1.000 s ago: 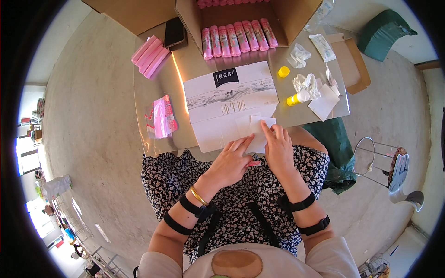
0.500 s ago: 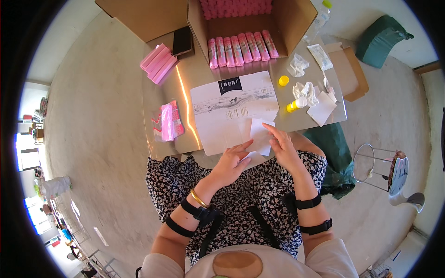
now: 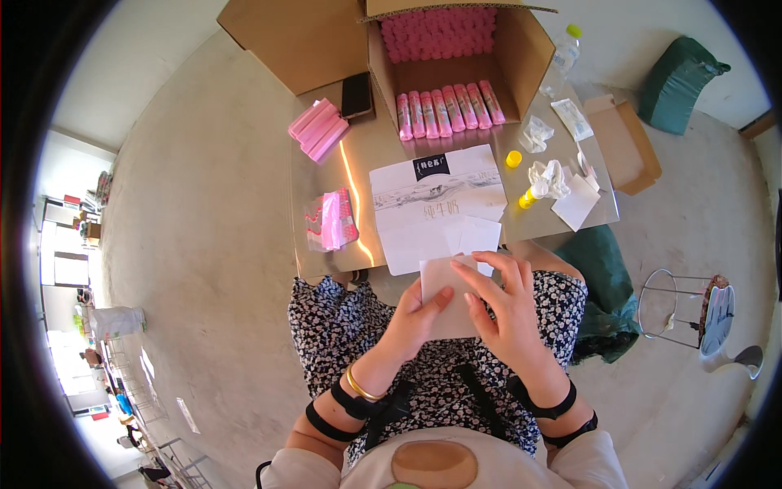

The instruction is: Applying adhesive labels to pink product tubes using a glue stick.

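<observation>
Left hand [image 3: 417, 314] and right hand [image 3: 507, 303] both pinch a small white card [image 3: 446, 287], fingers closed on it, over the lap, just off the table [image 3: 322, 187] near edge | bare floor lies all around | open cardboard box [image 3: 521, 49] holds pink tubes [image 3: 444, 108] in rows | white sheet [image 3: 432, 204] lies on the table
</observation>
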Motion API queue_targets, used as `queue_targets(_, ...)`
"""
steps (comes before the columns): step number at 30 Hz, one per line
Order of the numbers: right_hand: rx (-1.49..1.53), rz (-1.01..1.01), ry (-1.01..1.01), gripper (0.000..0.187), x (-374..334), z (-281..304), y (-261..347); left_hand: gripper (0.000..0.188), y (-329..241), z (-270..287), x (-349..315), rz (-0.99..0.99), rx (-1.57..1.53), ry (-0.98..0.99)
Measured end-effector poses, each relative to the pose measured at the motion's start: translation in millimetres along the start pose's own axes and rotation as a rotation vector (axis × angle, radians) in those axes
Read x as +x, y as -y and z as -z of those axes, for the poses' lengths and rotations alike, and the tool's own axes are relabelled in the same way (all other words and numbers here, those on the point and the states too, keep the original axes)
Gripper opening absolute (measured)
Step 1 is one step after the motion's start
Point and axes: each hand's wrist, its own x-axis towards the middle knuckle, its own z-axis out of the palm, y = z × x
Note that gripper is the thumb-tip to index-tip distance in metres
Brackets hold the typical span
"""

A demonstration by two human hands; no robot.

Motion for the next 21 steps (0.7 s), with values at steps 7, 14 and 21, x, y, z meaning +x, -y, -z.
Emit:
queue_targets(7, -0.195, 0.143, -0.118, 0.045, -15, 10, 39, 0.033, -17, -20, -37, -0.244, 0.204, 0.113)
queue_targets(14, -0.279, 0.170, -0.154, 0.045, -33, 29, 56, 0.034, -22, -28, -66, -0.361, 0.329, 0.087)
queue_targets(21, -0.313, 0.162, -0.202, 0.045, -42, 45, 68, 0.032, -23, -27, -82, -0.296, 0.203, 0.065)
